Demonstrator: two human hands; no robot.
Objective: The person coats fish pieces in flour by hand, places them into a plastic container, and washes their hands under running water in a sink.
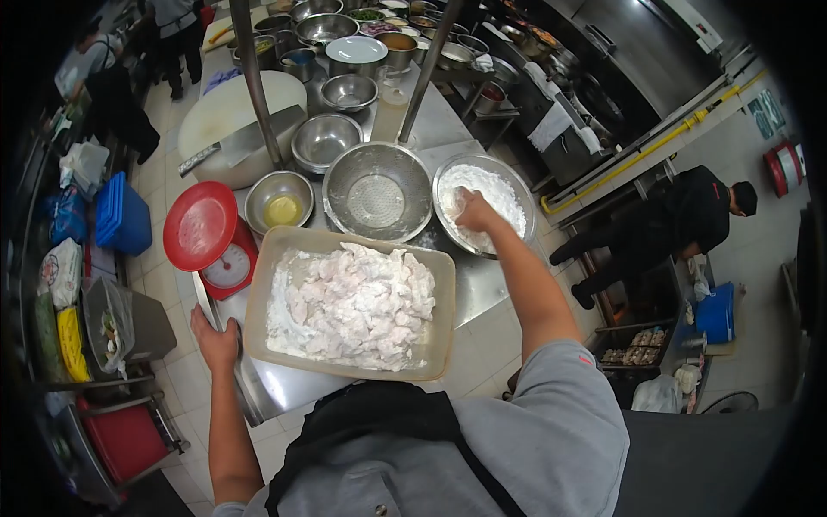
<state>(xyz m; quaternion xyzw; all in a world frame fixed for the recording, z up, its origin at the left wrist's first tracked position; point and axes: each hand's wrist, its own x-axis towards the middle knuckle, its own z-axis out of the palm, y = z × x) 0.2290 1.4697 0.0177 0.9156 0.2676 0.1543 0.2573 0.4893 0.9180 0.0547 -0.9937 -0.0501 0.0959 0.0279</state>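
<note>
My right hand (471, 209) reaches into a steel bowl (523, 185) of white powder (495, 189); its fingers are partly sunk in the powder, so their pose is unclear. At the left edge of the steel table, my left hand (215, 342) rests beside a long flat metal piece, its thumb apart from the fingers. A rectangular tub (444, 319) full of powder-coated pieces (353, 302) sits in front of me. Behind it stands a perforated steel bowl (377, 194), and to its left a small bowl (280, 202) holds yellow liquid.
A red scale (228, 269) stands left of the tub. A cleaver (241, 142) lies by a round white board (233, 108). Two upright poles rise from the table. Metal bowls crowd the back. A person in black (689, 211) stands at the right; others are at the upper left.
</note>
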